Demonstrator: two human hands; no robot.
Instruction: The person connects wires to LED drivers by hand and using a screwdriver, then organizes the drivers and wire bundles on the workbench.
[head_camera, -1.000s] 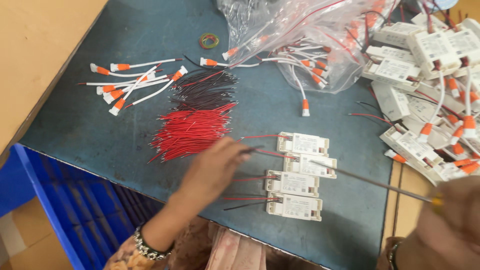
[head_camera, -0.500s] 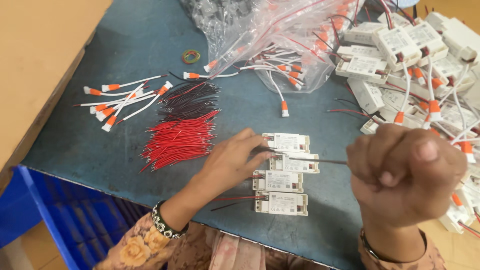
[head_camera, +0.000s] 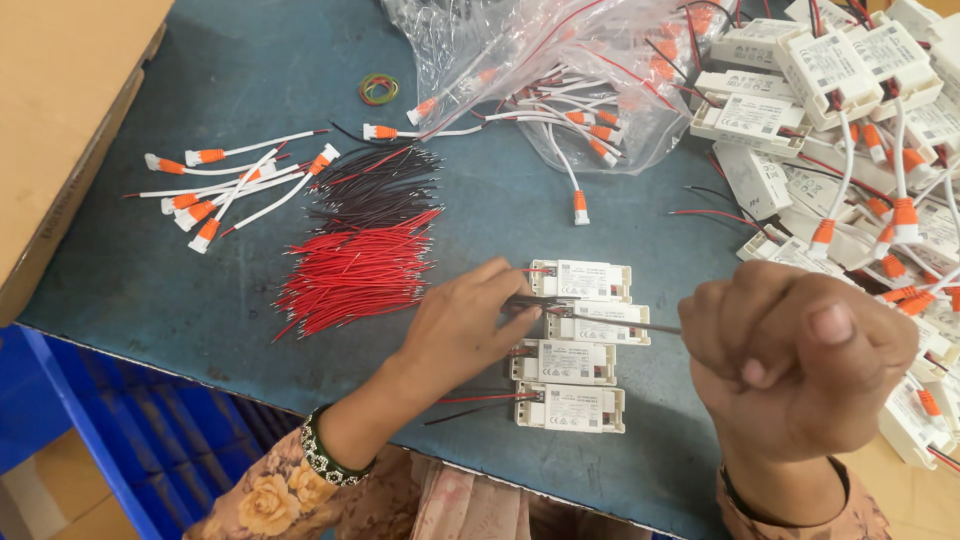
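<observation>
Several small white driver boxes (head_camera: 580, 345) lie in a column on the blue table (head_camera: 230, 90). My left hand (head_camera: 465, 325) rests beside them, its fingertips pinching thin wires at the end of the second box (head_camera: 598, 323). My right hand (head_camera: 795, 365) is a raised fist, shut on a thin dark screwdriver (head_camera: 620, 322) whose tip reaches the same box near my left fingers. Red and black wires stick out of the lower boxes toward the left.
A bundle of red wires (head_camera: 355, 275) and black wires (head_camera: 375, 190) lies left of the boxes. White leads with orange connectors (head_camera: 225, 185) lie further left. A clear bag of leads (head_camera: 560, 70) sits at the back, a pile of wired boxes (head_camera: 850, 130) at right, a cardboard box (head_camera: 60, 120) at left.
My right hand has come in from the right edge, up and toward the boxes, with the screwdriver. My left hand stays at the second box.
</observation>
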